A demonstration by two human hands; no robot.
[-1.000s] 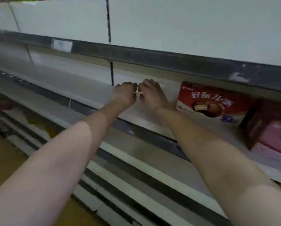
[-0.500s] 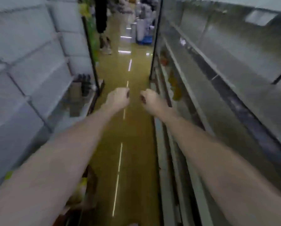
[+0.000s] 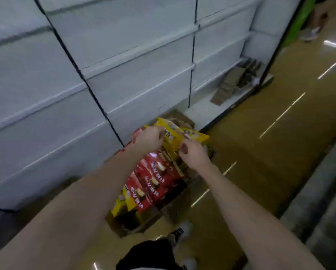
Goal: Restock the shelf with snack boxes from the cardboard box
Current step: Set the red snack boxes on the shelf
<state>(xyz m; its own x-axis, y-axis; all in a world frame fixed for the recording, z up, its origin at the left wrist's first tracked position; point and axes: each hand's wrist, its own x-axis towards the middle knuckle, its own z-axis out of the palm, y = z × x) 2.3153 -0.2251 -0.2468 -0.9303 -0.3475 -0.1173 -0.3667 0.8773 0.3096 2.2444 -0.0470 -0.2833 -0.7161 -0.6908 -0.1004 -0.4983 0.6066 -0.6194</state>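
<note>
An open cardboard box (image 3: 136, 221) stands on the floor against the base of the left shelving. It is packed with red snack boxes (image 3: 153, 180), and yellow snack boxes (image 3: 194, 135) fill its far end. My left hand (image 3: 148, 140) and my right hand (image 3: 193, 154) are side by side over the yellow boxes, fingers curled. Blur hides whether either hand touches or grips a box. The shelf I was filling is out of view.
Bare white shelves (image 3: 124, 55) rise on the left. Brown packs (image 3: 233, 82) lie on the bottom shelf further down the aisle. A grey shelf edge (image 3: 323, 191) runs along the right. My shoe (image 3: 179, 232) is on the yellow floor (image 3: 260, 152) near the cardboard box.
My view has swung from the shelf with the red box, down the aisle, then to the cardboard box on the floor. Both hands stayed together in front of me and now hang over it.
</note>
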